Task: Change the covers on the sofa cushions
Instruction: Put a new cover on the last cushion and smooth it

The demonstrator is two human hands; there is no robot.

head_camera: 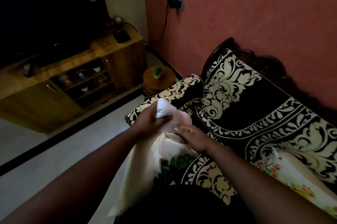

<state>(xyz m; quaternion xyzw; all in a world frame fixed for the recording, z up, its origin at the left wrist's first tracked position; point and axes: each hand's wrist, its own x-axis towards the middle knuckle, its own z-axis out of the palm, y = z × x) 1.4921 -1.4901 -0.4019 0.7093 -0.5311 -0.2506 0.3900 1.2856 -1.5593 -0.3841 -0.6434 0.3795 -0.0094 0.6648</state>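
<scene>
My left hand (152, 120) grips a white cushion corner (164, 108) that sticks out of a cream cover (144, 161) with a green leaf print. My right hand (193, 137) lies on the cover's open edge, its fingers curled over the fabric. The cover hangs down across my lap, in front of the sofa (255, 114), which is draped in a black-and-cream patterned throw. A second cushion (299, 178), with a floral print, lies on the sofa seat at the right.
A round wooden side table (164, 83) with a small potted plant (157, 71) stands beside the sofa arm. A wooden TV cabinet (60, 85) with a dark television (45, 14) is at the left. Pale floor lies between them.
</scene>
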